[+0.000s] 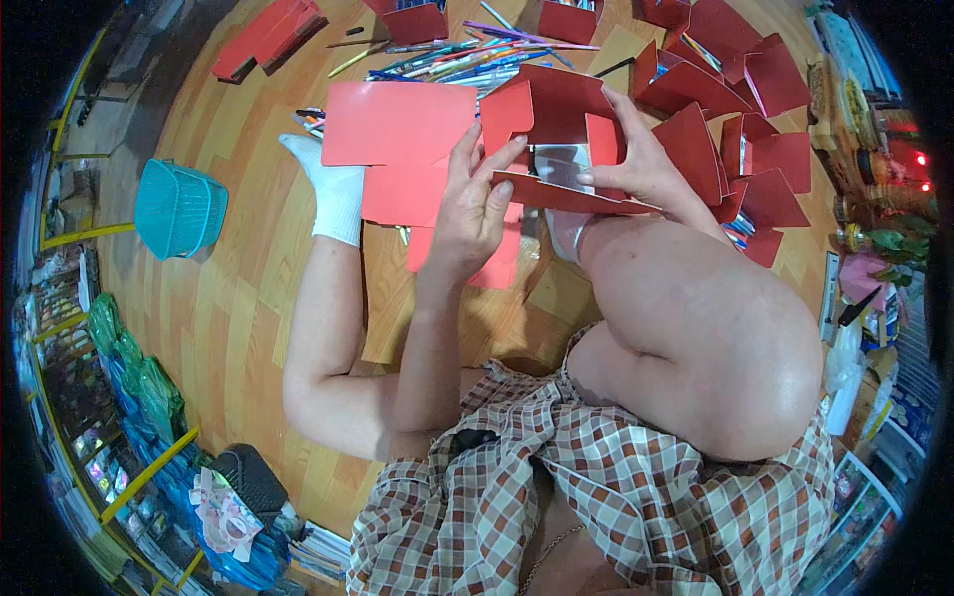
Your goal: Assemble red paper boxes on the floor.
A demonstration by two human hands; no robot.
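Partly folded red cardboard box [561, 104] held between two bare hands. The left hand [475, 204], fingers half bent, pinches the box's near left corner between thumb and fingertips; the right hand [641, 164], thumb spread wide from the fingers, grips its right wall. Left of the left hand lie flat red card blanks [397, 129]; beyond both hands, a heap of pens [467, 62]. Right of the right hand stand open red boxes [688, 149].
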